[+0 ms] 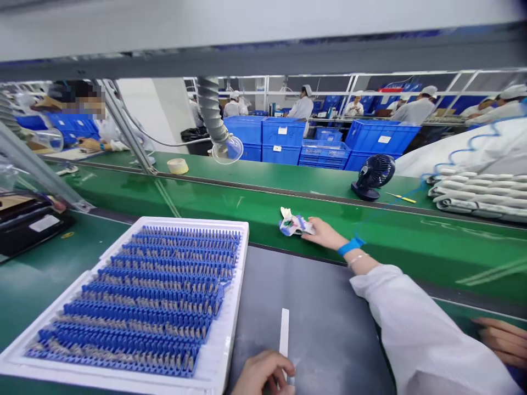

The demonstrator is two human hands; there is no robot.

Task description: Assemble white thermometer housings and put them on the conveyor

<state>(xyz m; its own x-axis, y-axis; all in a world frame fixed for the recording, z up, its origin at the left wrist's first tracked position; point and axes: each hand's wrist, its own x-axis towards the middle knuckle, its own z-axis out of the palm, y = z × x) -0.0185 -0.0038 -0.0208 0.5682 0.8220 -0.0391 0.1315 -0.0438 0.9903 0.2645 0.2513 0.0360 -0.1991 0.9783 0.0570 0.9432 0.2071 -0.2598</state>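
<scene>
My right hand (323,235), with a blue band at the wrist, reaches over the green conveyor belt. Its fingers are closed on a crumpled white bundle (293,224) with blue and green bits, whose kind I cannot make out. At the bottom middle, my left hand (263,374) is curled over the grey mat (325,318), at the near end of a white strip (284,334). A small pale piece shows at its fingertips, too small to name. Left of the mat lies a white foam tray (234,307) bearing rows of blue holders (164,274) with small greyish parts.
Across the belt are a tape roll (178,166), a duct nozzle (227,149), a small fan (374,175), a yellow-handled tool (402,198) and stacked white pouches (480,192). Another person's hand (504,340) is at the right edge. A shelf beam (263,57) runs overhead.
</scene>
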